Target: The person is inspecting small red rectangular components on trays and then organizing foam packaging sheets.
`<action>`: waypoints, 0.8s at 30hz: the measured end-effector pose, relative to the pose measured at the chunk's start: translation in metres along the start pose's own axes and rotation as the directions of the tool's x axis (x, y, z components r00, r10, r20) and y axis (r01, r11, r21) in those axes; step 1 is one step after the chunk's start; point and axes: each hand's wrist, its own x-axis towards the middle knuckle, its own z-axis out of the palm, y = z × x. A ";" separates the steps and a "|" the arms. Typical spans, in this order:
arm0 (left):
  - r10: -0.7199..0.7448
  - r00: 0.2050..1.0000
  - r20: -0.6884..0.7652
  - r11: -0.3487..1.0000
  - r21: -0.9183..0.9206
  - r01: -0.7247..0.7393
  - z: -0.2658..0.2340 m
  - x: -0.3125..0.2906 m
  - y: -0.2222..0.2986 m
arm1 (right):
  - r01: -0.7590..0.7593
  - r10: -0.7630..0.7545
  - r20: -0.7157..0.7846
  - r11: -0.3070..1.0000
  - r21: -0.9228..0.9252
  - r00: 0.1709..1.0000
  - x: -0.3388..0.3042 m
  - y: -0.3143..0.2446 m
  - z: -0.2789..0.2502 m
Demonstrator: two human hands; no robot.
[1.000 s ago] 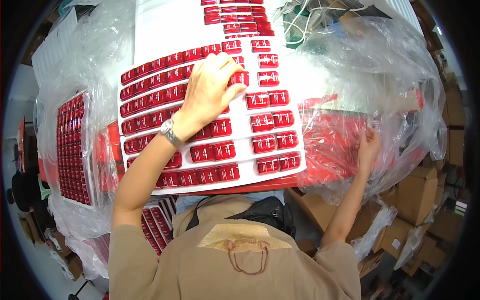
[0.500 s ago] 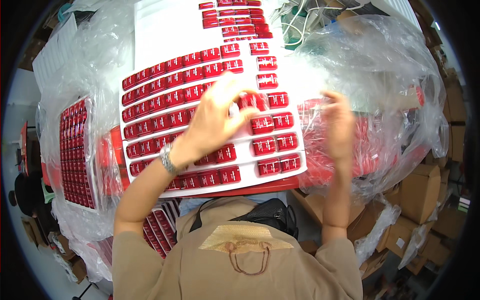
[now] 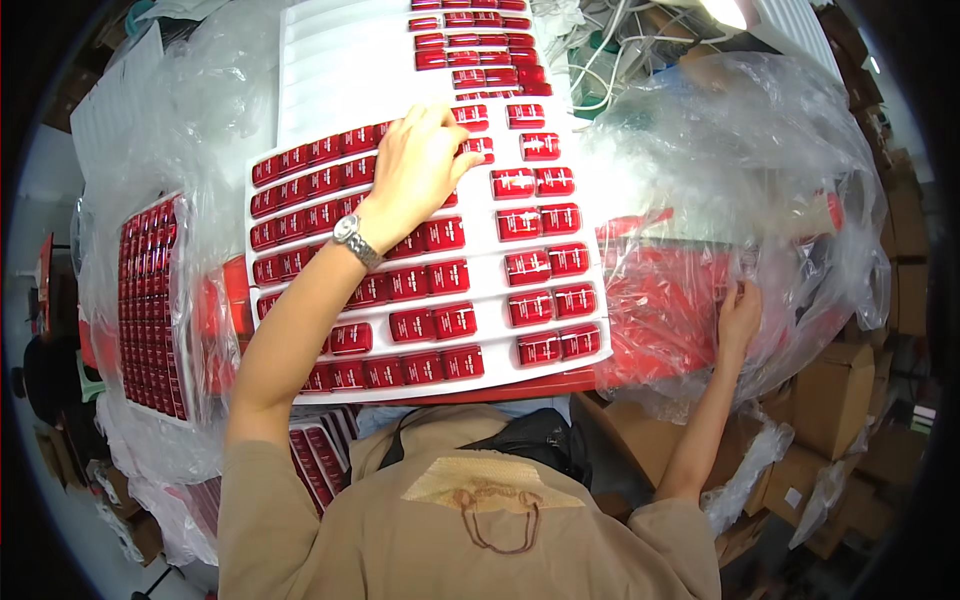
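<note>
My left hand (image 3: 418, 160), with a watch on its wrist, lies palm down over the upper rows of a white ribbed tray (image 3: 490, 365). Its thumb stands apart from the fingers, and fitted red pieces show between them; what lies under the palm is hidden. The pieces are small, glossy, red rectangles with rounded corners, such as this red piece (image 3: 513, 183) beside its neighbour in the right-hand group. Off to the right, my right hand (image 3: 740, 315) is closed at the fingertips beside clear plastic film (image 3: 680, 310). Whatever it pinches is too small to make out.
Beyond the tray, a second white tray (image 3: 340, 70) holds more red pieces on its right side. A filled tray (image 3: 150, 310) leans at the left among plastic. White cables (image 3: 605, 60) lie at the back, and cardboard boxes (image 3: 835, 390) stand at lower right.
My left hand has moved up and left from the right-hand group to the upper rows. My right hand has swung outward to the film. A red piece has been added in the right-hand group.
</note>
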 end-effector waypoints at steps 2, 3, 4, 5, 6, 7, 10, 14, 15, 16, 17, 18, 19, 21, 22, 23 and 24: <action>0.050 0.998 0.033 0.997 -0.057 -0.048 0.001 0.004 -0.010 | -0.162 0.157 0.064 0.768 0.619 0.986 0.017 -0.035 -0.006; 0.129 0.990 0.051 0.983 -0.141 -0.120 0.001 0.006 -0.014 | -0.186 0.121 0.142 0.645 0.741 0.982 0.028 -0.057 -0.007; 0.157 0.986 0.060 0.979 -0.139 -0.148 0.001 0.009 -0.016 | -0.239 0.111 0.212 0.502 0.831 0.971 0.037 -0.082 -0.009; 0.150 0.988 0.048 0.981 -0.129 -0.142 0.000 0.011 -0.016 | -0.250 0.009 0.270 0.404 0.880 0.963 0.043 -0.109 -0.011; 0.169 0.984 0.053 0.976 -0.151 -0.160 -0.002 0.012 -0.015 | -0.237 -0.119 0.279 0.281 0.930 0.953 0.048 -0.138 -0.014; 0.187 0.981 0.054 0.970 -0.171 -0.175 -0.005 0.012 -0.012 | -0.310 -0.164 0.335 0.159 0.937 0.928 0.053 -0.164 -0.021; 0.066 0.998 -0.026 0.878 -0.473 -0.070 -0.015 0.004 0.002 | -0.203 -0.274 0.161 -0.132 0.970 0.948 0.062 -0.237 -0.052; -0.096 0.993 -0.065 0.665 -0.747 0.016 -0.014 -0.012 0.030 | 0.094 -0.209 -0.100 -0.036 0.995 0.973 0.045 -0.301 -0.085; -0.130 0.989 -0.076 0.610 -0.792 0.019 -0.013 -0.015 0.033 | 0.255 -0.249 -0.216 0.139 0.957 0.944 0.041 -0.305 -0.088; -0.197 0.980 -0.012 0.537 -0.838 0.098 -0.012 -0.017 0.033 | 0.211 -0.334 -0.123 0.241 0.947 0.935 0.034 -0.302 -0.090; -0.254 0.967 0.025 0.446 -0.884 0.140 -0.011 -0.016 0.033 | 0.564 -0.479 -0.377 0.346 0.750 0.793 0.036 -0.295 -0.088; -0.263 0.965 -0.017 0.513 -0.849 0.125 -0.011 -0.015 0.029 | 0.535 -0.522 -0.321 0.334 0.776 0.791 0.033 -0.282 -0.087; -0.272 0.962 0.014 0.570 -0.803 0.173 -0.011 -0.013 0.026 | 0.491 -0.594 -0.210 0.361 0.793 0.776 0.031 -0.266 -0.085; -0.025 0.983 -0.181 0.945 -0.325 -0.036 -0.015 -0.007 0.012 | 0.128 -0.325 -0.005 0.357 0.926 0.946 0.039 -0.222 -0.077; -0.003 0.993 -0.120 0.967 -0.253 -0.027 -0.012 -0.002 0.010 | 0.020 -0.217 0.120 0.550 0.835 0.969 0.046 -0.199 -0.072; -0.029 1.000 -0.010 0.985 -0.173 0.027 -0.010 0.002 0.006 | -0.134 -0.051 0.243 0.717 0.684 0.969 0.050 -0.180 -0.065; 0.055 0.997 -0.061 0.989 -0.135 -0.062 -0.004 0.006 0.008 | -0.095 -0.086 0.219 0.710 0.698 0.972 0.048 -0.173 -0.051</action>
